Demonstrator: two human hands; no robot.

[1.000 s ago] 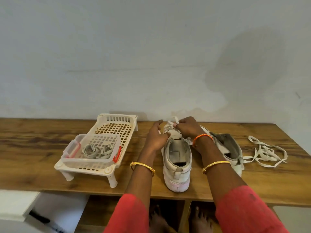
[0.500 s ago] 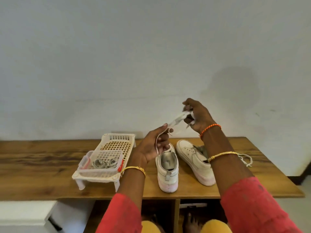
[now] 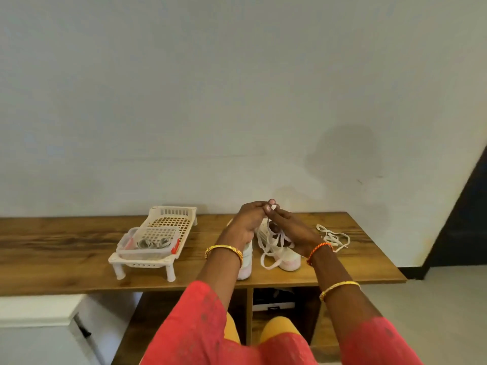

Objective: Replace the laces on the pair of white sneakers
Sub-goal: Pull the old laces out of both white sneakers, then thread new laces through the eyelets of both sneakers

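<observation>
Two white sneakers stand on the wooden table [image 3: 66, 248]; the left sneaker [image 3: 245, 267] is mostly hidden behind my left wrist, and the right sneaker [image 3: 288, 260] shows below my right hand. My left hand [image 3: 246, 222] and my right hand [image 3: 290, 233] meet above the shoes. Both pinch a white lace [image 3: 271, 246] at its top. Its loops hang down in front of the right sneaker to the table.
A white slatted rack [image 3: 168, 227] stands at the left, carrying a clear box [image 3: 147, 246] with rolled grey laces. Another loose white lace [image 3: 333, 237] lies at the right. The table ends just right of it; a dark doorway lies beyond.
My hands came down from the raised position and joined above the shoes, gathering the lace. It now hangs in loops, free of the left sneaker. The camera has also shifted.
</observation>
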